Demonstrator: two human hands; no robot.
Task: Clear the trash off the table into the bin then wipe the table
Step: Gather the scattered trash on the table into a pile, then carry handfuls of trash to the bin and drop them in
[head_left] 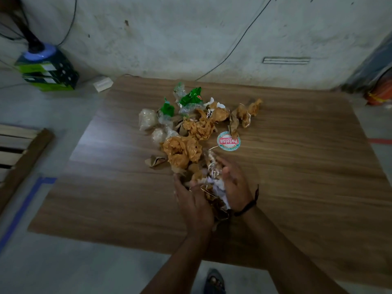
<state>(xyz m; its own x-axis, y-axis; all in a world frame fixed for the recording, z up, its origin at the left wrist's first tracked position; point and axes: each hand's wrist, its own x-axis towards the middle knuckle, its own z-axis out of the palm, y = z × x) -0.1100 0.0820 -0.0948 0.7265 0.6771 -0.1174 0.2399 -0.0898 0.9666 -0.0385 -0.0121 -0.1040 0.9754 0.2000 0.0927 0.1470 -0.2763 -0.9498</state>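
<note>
The left hand and right hand cup a crumpled wad of paper and plastic between them, fingers curled round it, over the desk. Just beyond the fingertips lie orange plastic and a round label; farther off, green wrappers.

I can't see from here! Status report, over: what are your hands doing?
Left hand and right hand cupped round wrapper clump. More wrappers lying on table. Nothing blocking.

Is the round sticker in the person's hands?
No: the sticker lies on the table, while the left hand and right hand grip crumpled trash.
</note>
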